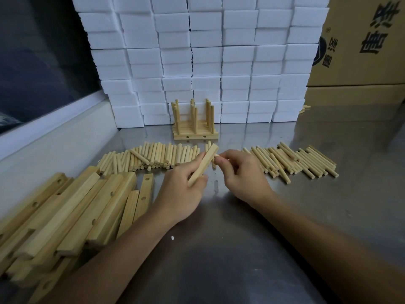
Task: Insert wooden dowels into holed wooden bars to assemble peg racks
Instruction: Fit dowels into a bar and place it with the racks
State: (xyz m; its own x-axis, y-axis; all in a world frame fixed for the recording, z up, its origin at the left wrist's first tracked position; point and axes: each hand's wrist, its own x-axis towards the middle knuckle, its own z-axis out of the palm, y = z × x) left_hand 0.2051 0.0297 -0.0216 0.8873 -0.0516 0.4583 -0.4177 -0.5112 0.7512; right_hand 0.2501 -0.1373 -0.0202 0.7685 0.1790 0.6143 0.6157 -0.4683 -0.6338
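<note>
My left hand (184, 189) grips a pale wooden bar (203, 164), held slanted above the steel table (241, 249). My right hand (238, 172) pinches a short dowel (215, 160) right at the bar's upper end; most of the dowel is hidden by my fingers. Loose dowels lie in a row left of my hands (153, 156) and in another row to the right (295, 161). A heap of holed bars (72, 211) fills the table's left side. Finished peg racks (196, 126) stand stacked at the back, pegs pointing up.
A wall of white foam blocks (208, 58) rises behind the racks. Brown cardboard boxes (359, 51) stand at the back right. A white ledge (54, 132) runs along the table's left edge beside a dark window.
</note>
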